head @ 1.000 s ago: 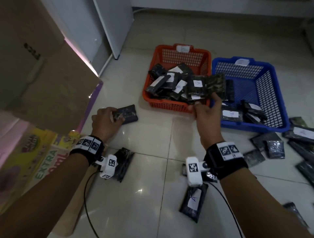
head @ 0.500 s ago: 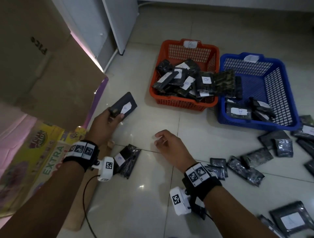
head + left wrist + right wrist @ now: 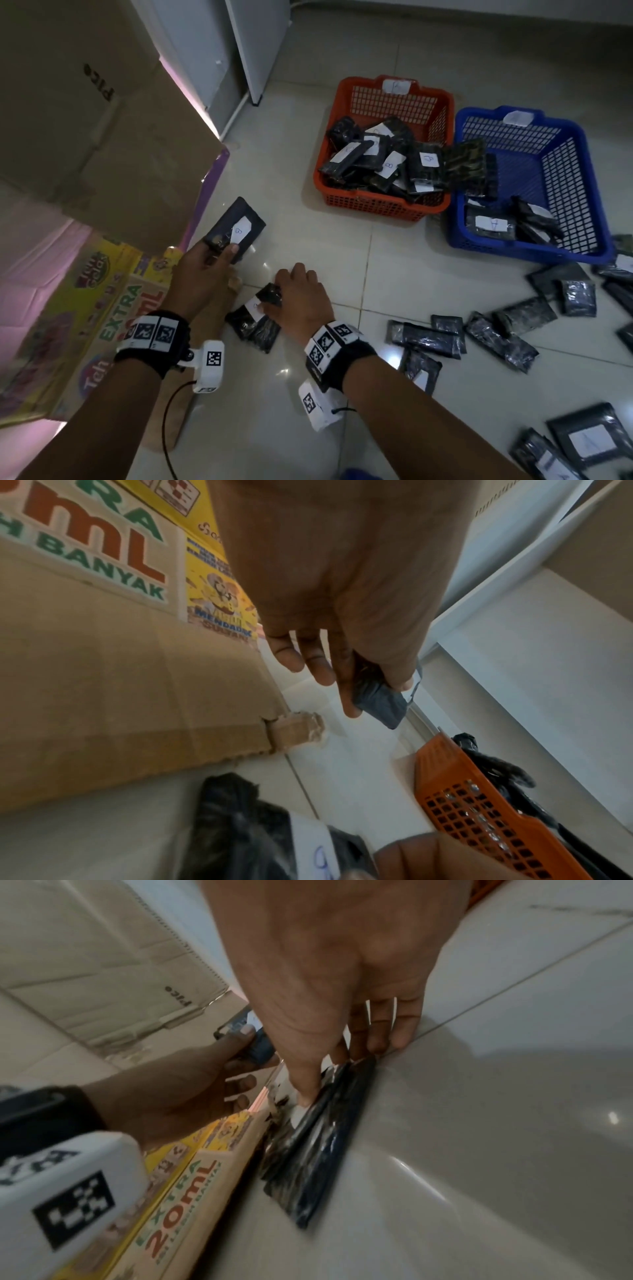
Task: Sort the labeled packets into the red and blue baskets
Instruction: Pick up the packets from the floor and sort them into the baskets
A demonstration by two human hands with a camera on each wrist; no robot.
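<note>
Floor: glossy pale ceramic tiles [image 3: 411, 359], dimly lit.
Left of floor: large brown corrugated cardboard box [image 3: 102, 137].
Behind box: white cabinet panel [image 3: 253, 48].

Both forearms are bare, without sleeves. Each wrist carries a wide black fabric wristband [image 3: 156, 346] with white square tags printed with black block patterns on top. Under each band hangs a small white plastic camera housing [image 3: 209, 366] with one black-and-white square marker. A thin black cable [image 3: 166, 421] runs from the left housing.
</note>
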